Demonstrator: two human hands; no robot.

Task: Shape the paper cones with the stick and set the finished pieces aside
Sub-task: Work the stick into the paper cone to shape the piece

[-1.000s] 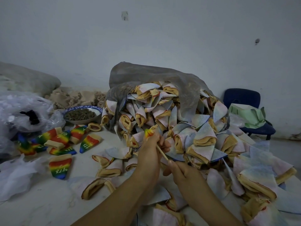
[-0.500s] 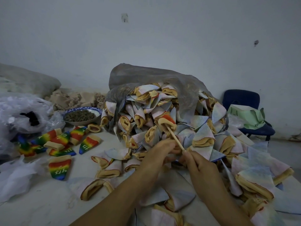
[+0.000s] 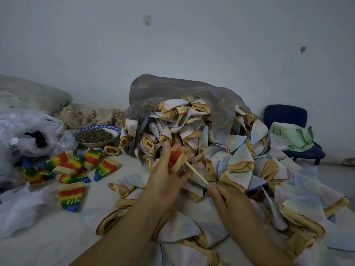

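**Kid:** Where is the cone?

**Friend:** The red and tan cone (image 3: 176,159) is up in the left hand (image 3: 165,181). Some fingers (image 3: 166,148) stick out straight, and the others curl and hold the cone.

**Kid:** And the stick?

**Friend:** The stick (image 3: 197,174) pokes into the cone's tan end. The right hand (image 3: 228,200) pinches its low end tight.

**Kid:** What else is there?

**Friend:** A big pile (image 3: 211,150) of pale cones spills from a gray bag (image 3: 172,89) just behind. Some rainbow cones (image 3: 71,166) lie on the counter (image 3: 48,237) to the left, near a bowl (image 3: 97,135).
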